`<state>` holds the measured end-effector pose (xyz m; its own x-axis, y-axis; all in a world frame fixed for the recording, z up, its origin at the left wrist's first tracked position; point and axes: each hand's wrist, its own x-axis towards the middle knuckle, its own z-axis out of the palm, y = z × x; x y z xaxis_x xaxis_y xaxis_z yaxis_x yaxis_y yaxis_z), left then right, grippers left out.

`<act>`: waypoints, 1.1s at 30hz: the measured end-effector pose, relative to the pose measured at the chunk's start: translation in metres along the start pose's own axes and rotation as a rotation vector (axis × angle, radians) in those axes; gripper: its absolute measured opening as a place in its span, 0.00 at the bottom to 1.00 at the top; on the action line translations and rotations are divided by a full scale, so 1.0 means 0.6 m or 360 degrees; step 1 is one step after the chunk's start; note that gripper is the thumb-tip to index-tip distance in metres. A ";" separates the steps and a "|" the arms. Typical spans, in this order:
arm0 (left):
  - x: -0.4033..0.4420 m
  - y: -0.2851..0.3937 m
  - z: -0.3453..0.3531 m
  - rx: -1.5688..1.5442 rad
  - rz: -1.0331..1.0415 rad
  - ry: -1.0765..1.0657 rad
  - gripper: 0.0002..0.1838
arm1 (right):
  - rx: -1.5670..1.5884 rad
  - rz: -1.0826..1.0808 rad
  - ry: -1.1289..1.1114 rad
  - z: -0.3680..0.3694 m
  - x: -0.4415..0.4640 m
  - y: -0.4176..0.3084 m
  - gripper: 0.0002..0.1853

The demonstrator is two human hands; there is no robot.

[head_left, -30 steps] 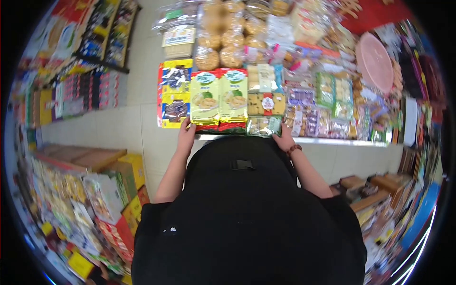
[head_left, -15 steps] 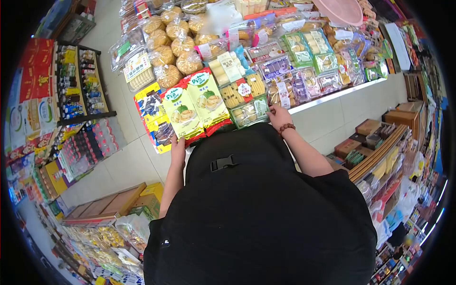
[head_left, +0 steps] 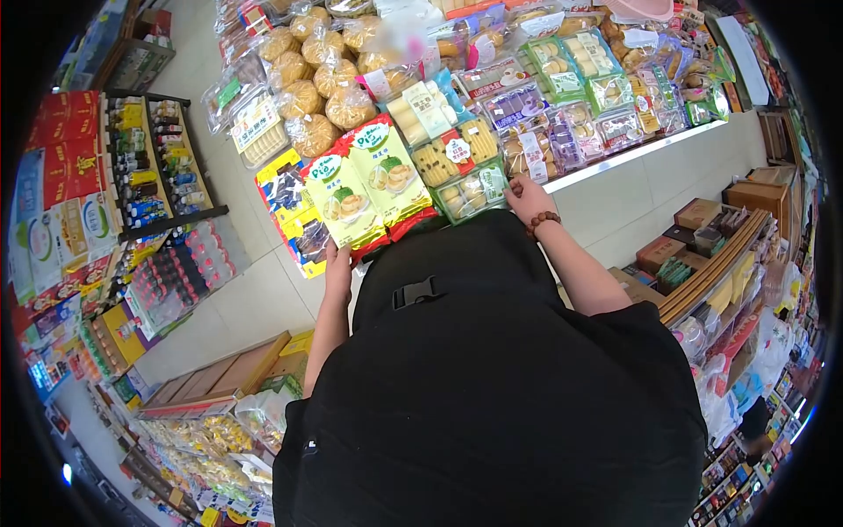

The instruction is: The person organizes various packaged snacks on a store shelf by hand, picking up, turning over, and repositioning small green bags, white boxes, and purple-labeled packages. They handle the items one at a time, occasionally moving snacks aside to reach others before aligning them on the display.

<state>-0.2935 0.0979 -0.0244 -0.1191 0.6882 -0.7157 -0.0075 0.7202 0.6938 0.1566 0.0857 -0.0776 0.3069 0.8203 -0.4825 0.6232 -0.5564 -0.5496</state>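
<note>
Yellow-green packets sit just beyond the left fingers; the right fingers bend beside a green-wrapped pack. Both seem to be steadying the front row, grip unclear; any lift calls for a firmer pinch.

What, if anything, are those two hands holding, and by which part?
Whether either hand grips anything cannot be told: the left hand is at the left green packet's near edge, the right hand at the green-trimmed pack's near right corner.
</note>
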 end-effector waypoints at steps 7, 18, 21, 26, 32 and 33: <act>0.019 -0.028 -0.007 -0.0020 0.0115 0.0000 0.30 | 0.0014 -0.0071 0.0040 0.002 -0.004 0.003 0.15; 0.019 -0.015 0.007 -0.0029 0.0114 0.0083 0.33 | 0.0107 -0.0148 0.0203 -0.004 -0.026 0.021 0.13; 0.007 -0.007 0.032 0.0644 0.0772 0.0501 0.35 | 0.0105 -0.0156 0.0291 -0.016 -0.030 0.049 0.13; -0.038 0.039 0.092 0.1154 0.1426 0.0528 0.31 | 0.0161 0.0082 0.0261 -0.081 -0.049 0.064 0.13; -0.065 0.079 0.214 0.1456 0.1775 0.0095 0.20 | 0.0421 0.0147 0.0391 -0.158 -0.012 0.149 0.13; -0.062 0.079 0.241 0.1453 0.1809 -0.0010 0.20 | 0.0432 0.0127 0.0412 -0.173 0.000 0.169 0.13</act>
<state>-0.1458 0.1191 0.0233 0.3738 0.9117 0.1708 0.7063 -0.3991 0.5846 0.2942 0.0430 -0.0626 0.5401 0.7598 -0.3620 0.3875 -0.6063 -0.6945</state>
